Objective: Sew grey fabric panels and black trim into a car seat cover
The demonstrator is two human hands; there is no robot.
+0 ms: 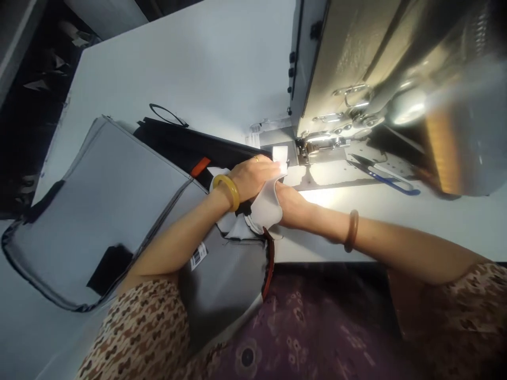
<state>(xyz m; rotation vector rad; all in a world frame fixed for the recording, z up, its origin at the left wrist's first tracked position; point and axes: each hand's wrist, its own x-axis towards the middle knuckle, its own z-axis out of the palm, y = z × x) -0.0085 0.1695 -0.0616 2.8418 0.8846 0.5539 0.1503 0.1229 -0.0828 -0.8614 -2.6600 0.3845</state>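
My left hand [253, 177] is closed on a white fabric strip [267, 203] at the edge of a partly sewn bag [114, 174] of grey and black panels with orange trim. From the other side, my right hand [293, 206] grips the same strip; its fingertips are hidden behind the white material. The strip curls down between both hands, and its upper end lies just left of the sewing machine's needle and presser foot [304, 150]. Most of the bag spreads left under my left forearm and down toward my lap.
A sewing machine [336, 68] with a bright lamp [410, 105] stands at the right. Blue-handled thread snips [388, 177] lie on its bed. The white table [190, 58] reaches to the back left. A blurred, orange-sided object [443, 142] sits at far right.
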